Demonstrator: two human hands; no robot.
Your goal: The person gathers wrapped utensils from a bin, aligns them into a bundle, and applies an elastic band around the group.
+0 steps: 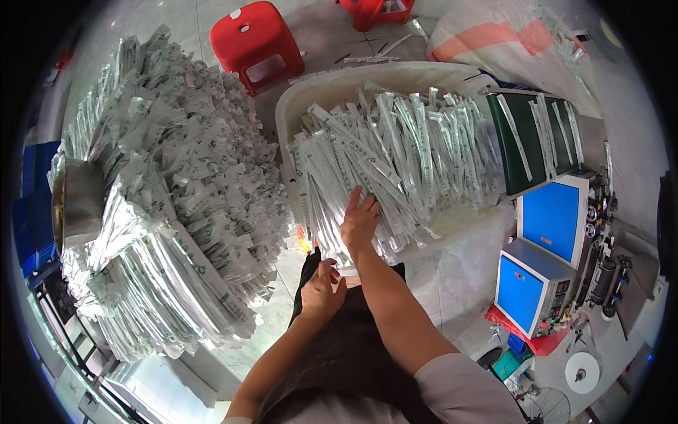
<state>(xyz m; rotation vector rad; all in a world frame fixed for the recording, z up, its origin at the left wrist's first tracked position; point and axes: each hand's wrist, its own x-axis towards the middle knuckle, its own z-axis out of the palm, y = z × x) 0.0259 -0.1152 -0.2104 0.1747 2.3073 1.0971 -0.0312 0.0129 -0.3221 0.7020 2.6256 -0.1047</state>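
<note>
Long, slim paper-and-film packets (pixel 418 138) with green print fill a large white plastic tub (pixel 299 98) before me. My right hand (pixel 361 220) lies over the near packets, index finger stretched out and the other fingers bent. Whether it grips any of them cannot be told. Close to my dark apron (pixel 339 339), at the tub's near edge, is my left hand (pixel 322 291). Its fingers are loosely curled and apart, and nothing shows in them.
To the left rises a high heap of similar packets (pixel 180 275), with a metal cylinder (pixel 82 201) beside it. A red stool (pixel 257 37) stands beyond. On the right, a green conveyor belt (pixel 522 138) carries several packets above blue-fronted machine boxes (pixel 522 291).
</note>
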